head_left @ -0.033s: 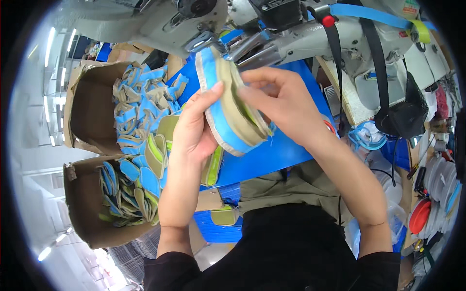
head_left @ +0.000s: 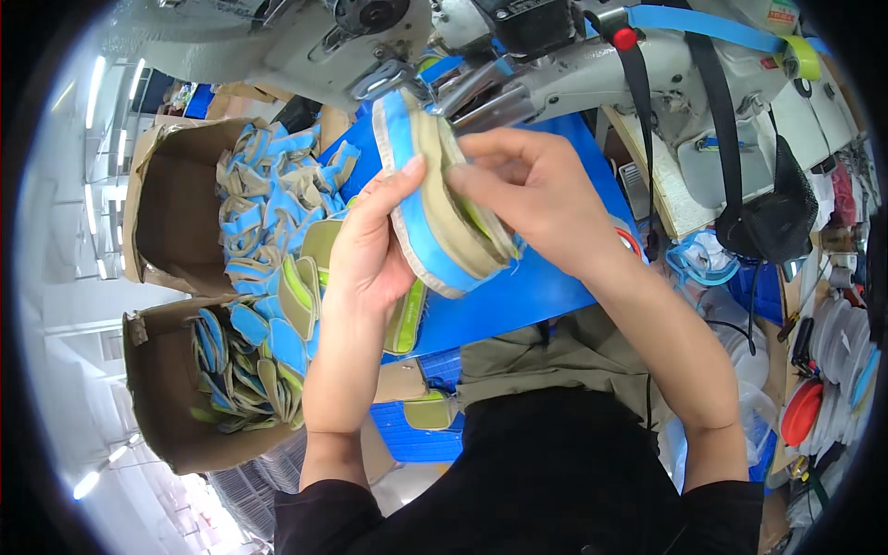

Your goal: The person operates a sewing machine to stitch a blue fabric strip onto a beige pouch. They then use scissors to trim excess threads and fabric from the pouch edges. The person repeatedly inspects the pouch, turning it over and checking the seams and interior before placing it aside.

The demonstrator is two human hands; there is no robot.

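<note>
Left hand (head_left: 370, 245) first, in the head view I'm watching from: it grasps a curved fabric piece (head_left: 439, 217), thumb pressed on the blue band and the other fingers mostly hidden behind. I see the right hand (head_left: 555, 199) on the opposite side, thumb and bent fingers at the edge of the green-lined opening; whether they pinch the cloth firmly, I can't tell. The piece is held up between both hands, tilted, its blue, khaki and pale-edged bands facing me, a few loose threads at its lower right corner.

Below it I make out a blue work surface (head_left: 546, 287), and just beyond it a grey machine (head_left: 638, 74) with a red knob (head_left: 625, 39) and a blue strip (head_left: 703, 23) across its top. On the left I have two open cardboard boxes, upper (head_left: 176, 208) and lower (head_left: 153, 379). Beside the upper one lies a heap of blue-and-beige pieces (head_left: 268, 203); the lower one contains blue, khaki and green pieces (head_left: 264, 379). Near the left wrist, a green-edged piece (head_left: 404, 319) rests on the work surface. Over on the right, I see black straps (head_left: 717, 120) hanging and a red disc (head_left: 800, 412).
</note>
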